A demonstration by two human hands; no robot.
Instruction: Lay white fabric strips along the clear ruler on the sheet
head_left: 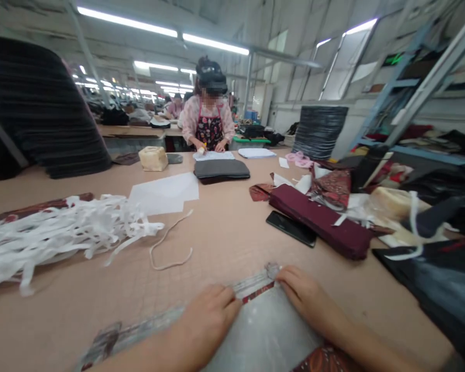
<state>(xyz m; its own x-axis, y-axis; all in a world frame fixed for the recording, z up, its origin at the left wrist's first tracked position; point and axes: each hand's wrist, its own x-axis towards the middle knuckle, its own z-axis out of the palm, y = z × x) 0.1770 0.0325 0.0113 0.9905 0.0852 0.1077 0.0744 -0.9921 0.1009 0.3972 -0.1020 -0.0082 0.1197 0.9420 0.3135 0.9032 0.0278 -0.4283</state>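
At the near edge of the table lies a grey, slightly shiny sheet (271, 330), with red patterned fabric (323, 360) showing at its bottom right and as a thin strip along its far edge. My left hand (213, 315) is closed, its fingers pinching that far edge. My right hand (304, 292) pinches the same edge farther right, near the corner. Beyond the sheet runs a long, pale grey, see-through strip (155, 324), bunched at both ends; my left hand and forearm cover part of it.
Left lies a heap of white fabric strips (62, 237), with a loose cord (166, 243) and white paper (165, 194). Right are a folded maroon cloth (320, 219), a black phone (290, 228) and scraps. Opposite, a co-worker (209, 113) handles a pale piece behind stacked dark panels (221, 170).
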